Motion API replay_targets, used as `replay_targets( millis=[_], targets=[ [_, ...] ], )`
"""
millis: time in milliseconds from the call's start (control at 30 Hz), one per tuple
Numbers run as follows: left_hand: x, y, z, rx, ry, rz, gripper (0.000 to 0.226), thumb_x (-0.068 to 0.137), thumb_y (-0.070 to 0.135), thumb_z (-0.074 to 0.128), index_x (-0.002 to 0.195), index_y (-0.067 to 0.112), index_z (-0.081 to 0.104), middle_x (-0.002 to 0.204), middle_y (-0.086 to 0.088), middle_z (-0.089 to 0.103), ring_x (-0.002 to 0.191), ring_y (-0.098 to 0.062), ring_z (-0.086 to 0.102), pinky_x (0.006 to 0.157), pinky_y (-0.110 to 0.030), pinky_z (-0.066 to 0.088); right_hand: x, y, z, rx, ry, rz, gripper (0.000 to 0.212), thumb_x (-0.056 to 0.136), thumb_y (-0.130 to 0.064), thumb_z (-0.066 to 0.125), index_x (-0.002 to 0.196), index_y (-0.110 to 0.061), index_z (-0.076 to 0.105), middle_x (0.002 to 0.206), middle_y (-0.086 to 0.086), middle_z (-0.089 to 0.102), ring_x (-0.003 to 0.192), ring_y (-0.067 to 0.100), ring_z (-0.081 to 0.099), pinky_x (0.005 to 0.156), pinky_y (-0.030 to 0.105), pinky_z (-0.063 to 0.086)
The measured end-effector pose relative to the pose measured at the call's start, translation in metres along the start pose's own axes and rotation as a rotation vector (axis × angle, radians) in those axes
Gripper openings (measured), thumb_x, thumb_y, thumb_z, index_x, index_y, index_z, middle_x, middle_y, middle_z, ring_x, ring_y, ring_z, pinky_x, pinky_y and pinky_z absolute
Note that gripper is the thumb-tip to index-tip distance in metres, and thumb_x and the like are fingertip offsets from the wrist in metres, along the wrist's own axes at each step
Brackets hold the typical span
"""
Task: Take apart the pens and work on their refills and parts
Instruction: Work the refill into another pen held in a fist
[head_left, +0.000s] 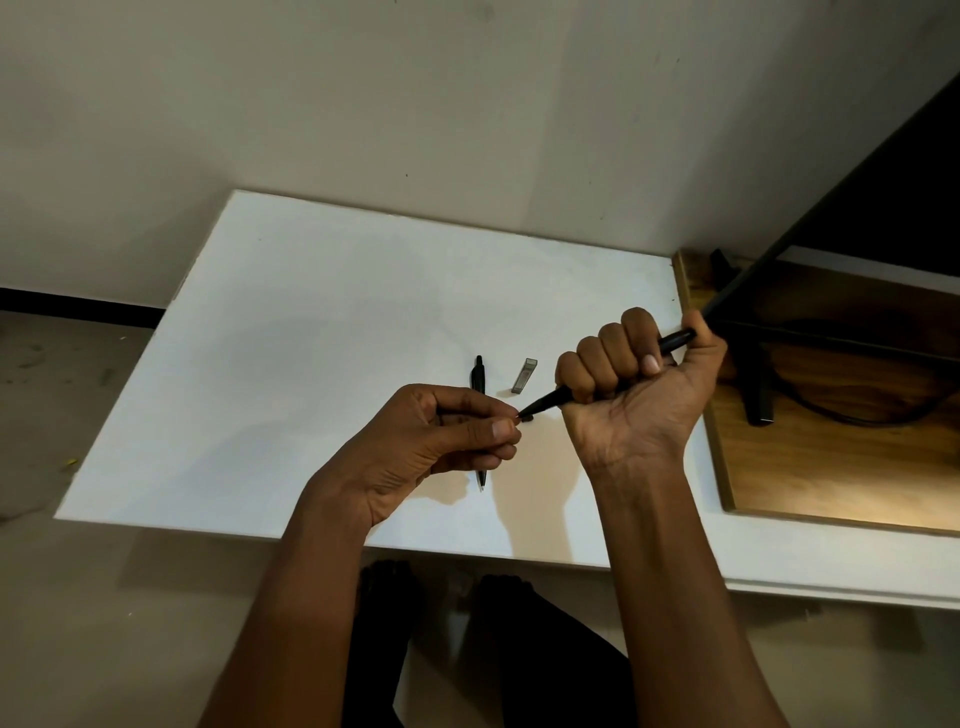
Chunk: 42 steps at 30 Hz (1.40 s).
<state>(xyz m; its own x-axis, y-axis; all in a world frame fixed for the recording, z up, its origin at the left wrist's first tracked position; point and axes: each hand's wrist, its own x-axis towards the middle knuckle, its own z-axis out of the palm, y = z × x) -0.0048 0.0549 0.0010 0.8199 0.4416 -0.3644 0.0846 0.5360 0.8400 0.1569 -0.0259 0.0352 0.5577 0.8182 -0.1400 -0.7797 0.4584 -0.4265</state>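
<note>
While our right hand (636, 374) fists a black pen (550, 401), our left hand (441, 441) pinches its tip; second pen (479, 376) at 12 o'clock on the table (311, 322).

A black pen (613, 371) is held slanted above the bench, tip pointing down-left; a second black pen (479, 375) lies lengthwise on the white surface; a small grey rectangular part (523, 375) lies just beside it.
</note>
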Motion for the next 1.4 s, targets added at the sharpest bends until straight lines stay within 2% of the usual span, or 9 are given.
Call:
replay_targets(
  millis=[633,1133,1267,1400],
  targets=[
    [0.0006,-0.0001,0.0001,0.009,-0.006,0.006,0.033,0.066,0.029,0.087,0.095,0.013,0.081,0.092,-0.012,0.079,0.086,-0.02,0.077,0.074,-0.022,0.059,0.0006,0.0008,0.0002,0.02,0.007,0.007,0.061,0.097,-0.053,0.03,0.047,-0.018,0.034,0.047,-0.006,0.013,0.041,0.011,0.009,0.041,0.023,0.014],
    [0.0001,-0.0003,0.0,0.016,-0.01,0.005,0.031,0.067,0.029,0.086,0.094,0.014,0.082,0.09,-0.011,0.079,0.085,-0.019,0.077,0.074,-0.022,0.059,0.0004,0.0012,-0.0011,0.019,0.02,-0.001,0.06,0.096,-0.054,0.033,0.048,-0.018,0.035,0.047,-0.005,0.015,0.041,0.01,0.011,0.041,0.022,0.016],
    [0.0001,0.0,0.0005,0.012,-0.008,0.004,0.033,0.066,0.03,0.087,0.094,0.014,0.082,0.091,-0.011,0.079,0.084,-0.019,0.077,0.073,-0.021,0.059,0.0003,0.0014,-0.0007,0.003,0.026,-0.004,0.056,0.092,-0.051,0.039,0.047,-0.018,0.035,0.046,-0.006,0.015,0.04,0.01,0.011,0.04,0.022,0.016],
    [0.0001,-0.0004,0.0007,0.004,-0.011,0.003,0.032,0.065,0.03,0.088,0.093,0.015,0.082,0.091,-0.012,0.079,0.084,-0.02,0.077,0.073,-0.022,0.059,0.0001,0.001,-0.0002,0.003,0.021,0.006,0.058,0.095,-0.052,0.034,0.048,-0.018,0.034,0.047,-0.006,0.014,0.041,0.01,0.01,0.041,0.022,0.016]
  ],
)
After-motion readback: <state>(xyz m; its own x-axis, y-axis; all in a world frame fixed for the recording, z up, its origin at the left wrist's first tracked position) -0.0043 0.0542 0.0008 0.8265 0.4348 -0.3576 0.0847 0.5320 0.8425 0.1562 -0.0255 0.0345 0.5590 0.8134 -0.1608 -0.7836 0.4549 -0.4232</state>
